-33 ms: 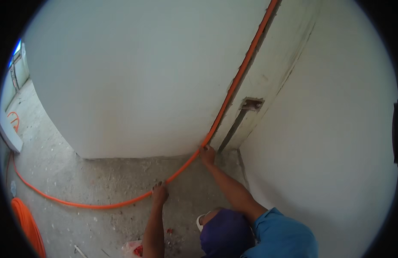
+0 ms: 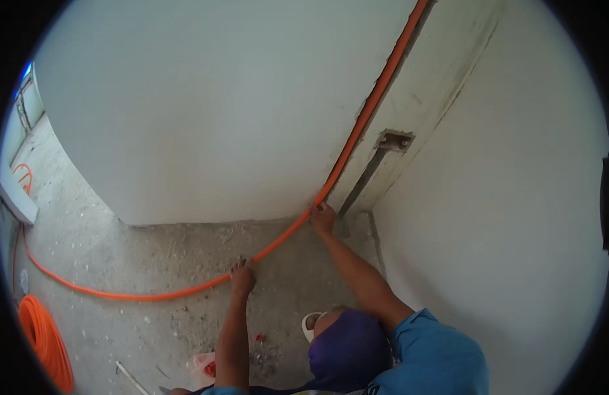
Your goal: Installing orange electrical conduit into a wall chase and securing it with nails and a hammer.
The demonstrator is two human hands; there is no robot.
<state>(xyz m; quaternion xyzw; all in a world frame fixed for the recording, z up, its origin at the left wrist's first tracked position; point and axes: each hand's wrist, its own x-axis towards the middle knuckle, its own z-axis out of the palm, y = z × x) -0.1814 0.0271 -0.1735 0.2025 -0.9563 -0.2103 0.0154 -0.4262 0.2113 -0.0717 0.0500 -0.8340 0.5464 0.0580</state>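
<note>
Noted left hand (image 2: pixel 242 278) closed around one long, round, bright orange tube (image 2: pixel 140 297). Noted right hand (image 2: pixel 323 218) likewise gripping it, ahead and to the right. Counted two hands, one held tube, one orange coil (image 2: pixel 46 343) left of left hand. Observed tube smooth, bowed, trailing leftward from left hand over grey concrete floor (image 2: pixel 153 257), rising beyond right hand set into white wall (image 2: pixel 219 118).
</note>
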